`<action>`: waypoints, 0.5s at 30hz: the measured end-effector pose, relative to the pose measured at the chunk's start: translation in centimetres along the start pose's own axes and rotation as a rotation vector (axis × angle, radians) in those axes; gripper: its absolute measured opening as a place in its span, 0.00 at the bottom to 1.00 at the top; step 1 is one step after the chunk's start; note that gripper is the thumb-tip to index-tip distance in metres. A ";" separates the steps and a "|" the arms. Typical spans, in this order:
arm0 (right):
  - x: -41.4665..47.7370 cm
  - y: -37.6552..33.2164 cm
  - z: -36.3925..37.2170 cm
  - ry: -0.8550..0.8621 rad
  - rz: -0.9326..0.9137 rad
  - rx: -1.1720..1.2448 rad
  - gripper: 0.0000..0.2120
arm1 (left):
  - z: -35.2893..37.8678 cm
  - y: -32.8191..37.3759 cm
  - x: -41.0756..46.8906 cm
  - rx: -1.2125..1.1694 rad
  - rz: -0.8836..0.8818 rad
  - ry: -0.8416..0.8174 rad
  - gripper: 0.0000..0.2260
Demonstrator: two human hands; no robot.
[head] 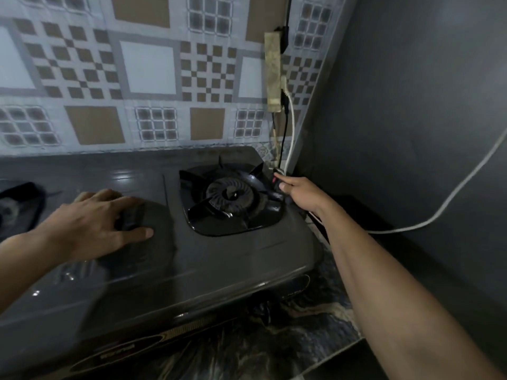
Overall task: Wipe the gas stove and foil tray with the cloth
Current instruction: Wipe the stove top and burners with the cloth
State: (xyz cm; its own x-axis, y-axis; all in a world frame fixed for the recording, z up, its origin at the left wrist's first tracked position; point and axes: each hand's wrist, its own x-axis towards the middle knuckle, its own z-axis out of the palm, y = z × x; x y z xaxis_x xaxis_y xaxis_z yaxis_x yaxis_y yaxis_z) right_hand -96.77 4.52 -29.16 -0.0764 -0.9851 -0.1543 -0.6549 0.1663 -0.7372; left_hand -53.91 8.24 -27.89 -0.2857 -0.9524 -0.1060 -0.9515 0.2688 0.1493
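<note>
A dark grey two-burner gas stove (233,259) fills the middle of the head view. My left hand (90,226) lies flat, fingers spread, pressing a dark grey cloth (156,218) onto the stove top between the burners. My right hand (299,190) reaches to the stove's right rear corner, its fingertips pinched on a small black and red object (277,182); what this object is cannot be told. The right burner (231,196) sits in its black pan support just left of that hand. No foil tray is visible.
The left burner (16,209) shows at the left edge. A power strip (274,72) hangs on the patterned wall, with a white cable (439,209) running along the grey side wall at the right. A black control knob (263,305) sticks out from the stove's front.
</note>
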 end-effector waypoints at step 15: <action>13.9 -7.7 0.7 -0.165 0.031 -0.414 0.23 | -1.0 0.8 1.0 0.042 -0.051 -0.060 0.41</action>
State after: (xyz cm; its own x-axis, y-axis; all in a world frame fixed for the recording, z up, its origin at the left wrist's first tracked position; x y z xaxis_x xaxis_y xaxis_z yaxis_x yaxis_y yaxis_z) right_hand -92.23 -10.44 -26.09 -0.0017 -0.9538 -0.3003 -0.9027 0.1306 -0.4099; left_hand -54.82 7.34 -26.90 -0.2420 -0.9550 -0.1713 -0.9686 0.2273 0.1011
